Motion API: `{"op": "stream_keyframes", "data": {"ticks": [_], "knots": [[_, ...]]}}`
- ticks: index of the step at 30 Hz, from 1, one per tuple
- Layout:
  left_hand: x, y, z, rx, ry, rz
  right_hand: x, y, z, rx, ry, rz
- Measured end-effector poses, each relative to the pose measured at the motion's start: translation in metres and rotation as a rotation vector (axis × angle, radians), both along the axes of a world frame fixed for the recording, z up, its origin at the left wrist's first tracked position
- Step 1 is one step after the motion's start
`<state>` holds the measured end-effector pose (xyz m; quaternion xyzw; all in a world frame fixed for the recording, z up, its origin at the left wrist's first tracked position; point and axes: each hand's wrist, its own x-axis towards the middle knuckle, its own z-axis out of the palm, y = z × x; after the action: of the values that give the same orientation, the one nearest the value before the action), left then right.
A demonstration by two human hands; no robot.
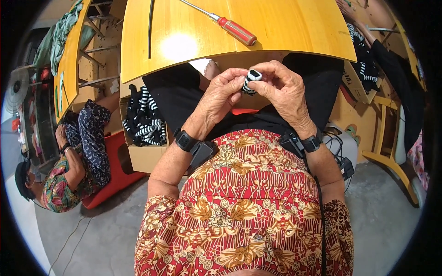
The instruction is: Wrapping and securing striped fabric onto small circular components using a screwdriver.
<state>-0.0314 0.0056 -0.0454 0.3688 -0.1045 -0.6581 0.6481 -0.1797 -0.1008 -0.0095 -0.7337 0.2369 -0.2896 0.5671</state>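
Observation:
Between my two hands, above my lap and just short of the table's near edge, is a small black-and-white striped knitted tube (252,82). Its open end with a pale rim points up, and its lower part is partly hidden by my fingers. My left hand (220,94) pinches it from the left with thumb and fingertips. From the right, my right hand (284,89) grips the rim, its thumb across the front and its fingers behind. Both hands are closed on the knit.
On the yellow table (198,32) lie a red-handled screwdriver (237,31) and a thin dark rod (150,34). A cardboard box (142,154) of striped knitwear (146,122) stands left. More striped knitwear (366,60) is at right, near another person's dark sleeve (391,69). A person sits at far left.

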Motion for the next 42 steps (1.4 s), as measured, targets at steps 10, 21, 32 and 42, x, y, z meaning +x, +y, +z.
{"op": "stream_keyframes", "data": {"ticks": [10, 21, 32, 42], "knots": [[-0.001, -0.001, -0.001, -0.03, -0.049, -0.006, 0.002, 0.003, 0.011, -0.176, 0.024, 0.035], [-0.001, -0.001, -0.001, -0.121, -0.051, -0.023, 0.007, 0.007, 0.013, -0.397, -0.078, 0.029], [0.008, 0.009, 0.029, -0.191, -0.871, -0.033, 0.004, 0.009, 0.024, -0.351, -0.056, -0.056], [0.015, 0.025, 0.046, -0.108, -0.988, -0.003, 0.038, -0.02, 0.053, -0.551, 0.008, -0.016]]}}
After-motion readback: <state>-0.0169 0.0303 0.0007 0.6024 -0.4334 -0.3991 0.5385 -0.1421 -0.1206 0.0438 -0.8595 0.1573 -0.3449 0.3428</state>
